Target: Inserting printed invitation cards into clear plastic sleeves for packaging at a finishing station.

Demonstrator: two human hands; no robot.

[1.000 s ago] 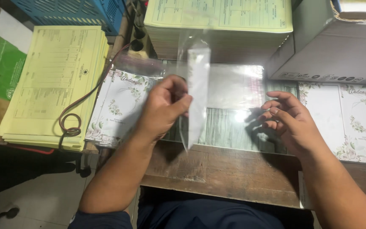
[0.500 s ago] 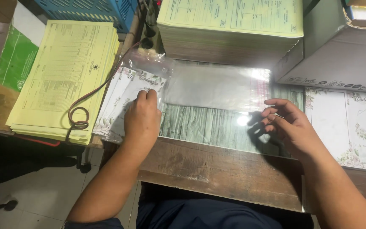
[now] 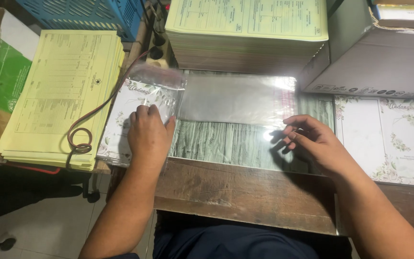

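Bagged floral cards (image 3: 142, 103) lie in a stack at the left end of the wooden table (image 3: 245, 192), just beside a pile of yellow forms (image 3: 58, 91). The left hand (image 3: 148, 136) rests palm-down on the top card, fingers flat and together, gripping nothing. The right hand (image 3: 312, 144) hovers near the right edge of the clear plastic sleeves (image 3: 235, 100), fingers loosely curled and empty. More floral cards (image 3: 384, 139) lie at the table's right end.
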